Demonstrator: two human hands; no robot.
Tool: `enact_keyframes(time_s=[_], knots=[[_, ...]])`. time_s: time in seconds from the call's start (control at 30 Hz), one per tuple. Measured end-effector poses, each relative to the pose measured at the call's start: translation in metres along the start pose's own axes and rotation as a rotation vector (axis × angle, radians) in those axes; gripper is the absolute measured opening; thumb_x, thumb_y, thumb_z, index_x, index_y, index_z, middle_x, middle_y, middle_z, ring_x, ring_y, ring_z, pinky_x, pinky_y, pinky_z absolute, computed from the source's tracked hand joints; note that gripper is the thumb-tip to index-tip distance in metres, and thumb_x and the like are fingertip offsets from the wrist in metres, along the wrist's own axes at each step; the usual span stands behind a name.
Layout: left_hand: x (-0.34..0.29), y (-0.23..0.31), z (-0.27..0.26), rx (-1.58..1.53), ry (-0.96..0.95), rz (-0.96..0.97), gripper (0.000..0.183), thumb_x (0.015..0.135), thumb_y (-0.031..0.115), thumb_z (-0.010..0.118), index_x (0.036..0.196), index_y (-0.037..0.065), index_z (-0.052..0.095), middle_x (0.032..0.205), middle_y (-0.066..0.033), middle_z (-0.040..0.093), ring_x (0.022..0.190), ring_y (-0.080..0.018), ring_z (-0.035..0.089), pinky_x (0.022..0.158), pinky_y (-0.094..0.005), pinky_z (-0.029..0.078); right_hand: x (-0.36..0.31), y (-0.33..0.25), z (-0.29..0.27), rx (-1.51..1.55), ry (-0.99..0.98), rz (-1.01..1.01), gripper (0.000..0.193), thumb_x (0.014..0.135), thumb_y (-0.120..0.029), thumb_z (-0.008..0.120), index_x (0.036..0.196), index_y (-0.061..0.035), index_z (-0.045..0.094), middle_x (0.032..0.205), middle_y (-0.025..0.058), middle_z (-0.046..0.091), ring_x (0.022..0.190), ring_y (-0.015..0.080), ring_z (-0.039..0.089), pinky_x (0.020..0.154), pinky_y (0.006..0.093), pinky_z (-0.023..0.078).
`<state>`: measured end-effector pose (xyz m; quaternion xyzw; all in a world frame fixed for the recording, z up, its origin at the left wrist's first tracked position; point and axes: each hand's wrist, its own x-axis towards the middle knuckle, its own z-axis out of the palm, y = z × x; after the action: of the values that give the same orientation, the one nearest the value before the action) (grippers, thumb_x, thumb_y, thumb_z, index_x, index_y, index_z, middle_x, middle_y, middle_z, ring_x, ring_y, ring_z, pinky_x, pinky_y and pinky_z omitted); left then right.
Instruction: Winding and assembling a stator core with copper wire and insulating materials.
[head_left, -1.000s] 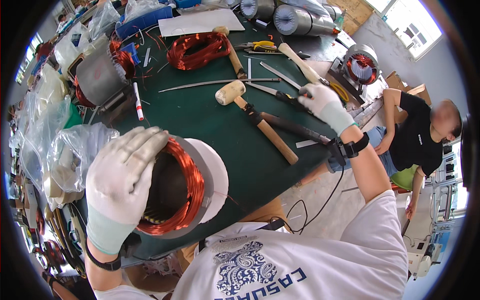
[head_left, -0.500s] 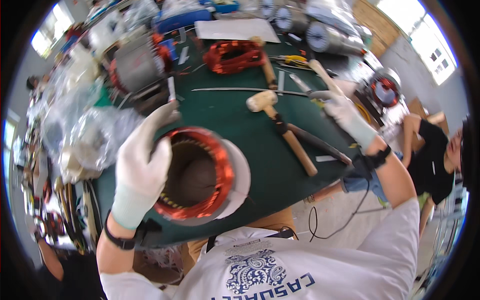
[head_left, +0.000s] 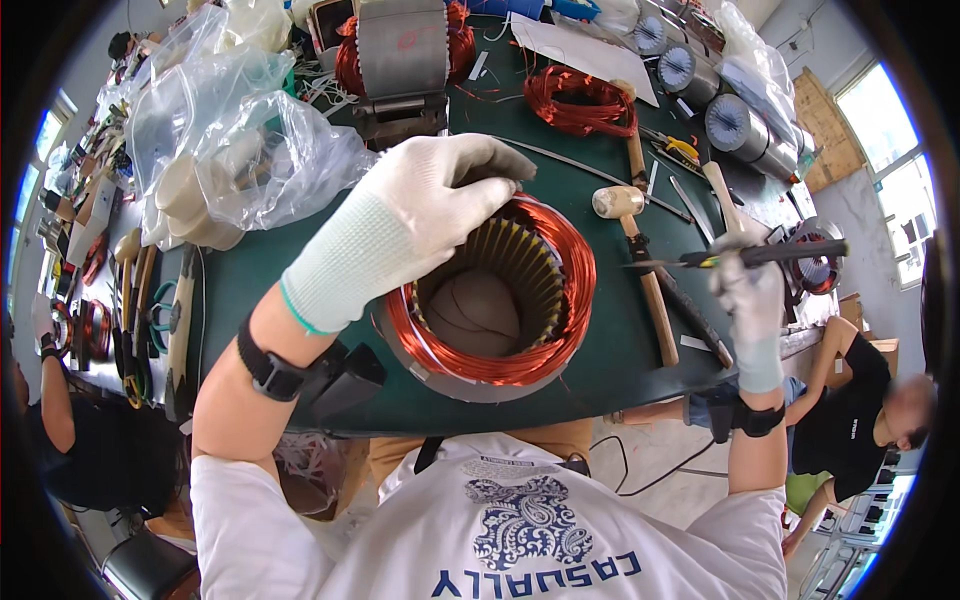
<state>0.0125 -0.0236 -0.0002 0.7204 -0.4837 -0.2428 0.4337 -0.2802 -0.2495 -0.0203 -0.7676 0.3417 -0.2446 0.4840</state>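
A motor stator (head_left: pixel 575 290) with red-orange copper windings stands upright on the green table in front of me, its slotted bore facing up. Over its far left rim is my left hand (head_left: pixel 420 205) in a white knitted glove, fingers bent in toward the thumb; whatever is between them is hidden. To the right, raised above the table, my gloved right hand (head_left: pixel 750 300) is closed round a slim dark tool (head_left: pixel 690 260) with a black handle. The tool lies level, its thin pointed end toward the stator; its exact kind is unclear.
Right of the stator lie a mallet (head_left: pixel 645 270) and a dark bar (head_left: pixel 695 315). Beyond are a copper coil bundle (head_left: pixel 575 105), yellow-handled pliers (head_left: pixel 682 150), metal rotors (head_left: pixel 735 125) and another stator (head_left: pixel 405 50). Plastic bags (head_left: pixel 270 160) crowd the left. A person (head_left: pixel 850 370) is at the right.
My left hand has moved from the stator's left side onto its far rim. My right hand has lifted the dark tool from the right side of the table. The view has shifted.
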Motion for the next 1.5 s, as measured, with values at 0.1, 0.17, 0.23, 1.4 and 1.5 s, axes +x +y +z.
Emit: enact_keyframes(time_s=[0.1,0.17,0.23,1.4,1.5], knots=[[0.000,-0.003,0.003,-0.021,0.025,0.113,0.029,0.096,0.011,0.055,0.118,-0.004,0.067,0.106,-0.0118,0.074,0.100,-0.0141,0.069,0.092,-0.0296,0.053,0.002,0.010,0.028,-0.093,-0.090,-0.005,0.018,0.089,-0.017,0.073,0.097,-0.0021,0.069,0.076,-0.0003,0.062,0.067,0.0063,0.057,0.062,0.0217,0.044],[-0.001,-0.001,0.002,-0.009,0.025,0.123,0.028,0.096,0.009,0.054,0.116,-0.005,0.067,0.105,-0.0114,0.074,0.100,-0.0141,0.069,0.093,-0.0292,0.053,0.010,0.014,0.029,-0.179,-0.108,-0.115,0.019,0.088,-0.018,0.074,0.096,-0.0020,0.070,0.084,0.0014,0.064,0.078,0.0103,0.060,0.072,0.0263,0.048],[0.001,-0.002,0.002,0.006,0.033,0.120,0.028,0.096,0.009,0.054,0.117,-0.005,0.067,0.105,-0.0114,0.073,0.100,-0.0143,0.069,0.093,-0.0290,0.053,0.032,0.016,0.024,-0.211,-0.204,-0.290,0.021,0.087,-0.020,0.075,0.094,-0.0009,0.070,0.093,0.0038,0.066,0.094,0.0151,0.060,0.086,0.0320,0.049],[0.000,-0.013,0.009,-0.258,0.048,0.110,0.026,0.103,0.009,0.052,0.122,-0.007,0.062,0.103,-0.0118,0.073,0.098,-0.0141,0.069,0.091,-0.0283,0.053,0.080,-0.108,0.086,0.271,-0.857,-0.663,0.034,0.092,-0.032,0.074,0.105,-0.0035,0.061,0.101,0.0131,0.070,0.099,0.0261,0.069,0.089,0.0384,0.055],[-0.002,-0.010,0.007,-0.226,0.045,0.091,0.027,0.103,0.009,0.052,0.123,-0.006,0.062,0.104,-0.0115,0.073,0.098,-0.0132,0.069,0.090,-0.0281,0.053,0.075,-0.092,0.088,0.331,-0.769,-0.660,0.035,0.092,-0.034,0.073,0.105,-0.0036,0.061,0.102,0.0151,0.071,0.099,0.0250,0.069,0.087,0.0384,0.056]])
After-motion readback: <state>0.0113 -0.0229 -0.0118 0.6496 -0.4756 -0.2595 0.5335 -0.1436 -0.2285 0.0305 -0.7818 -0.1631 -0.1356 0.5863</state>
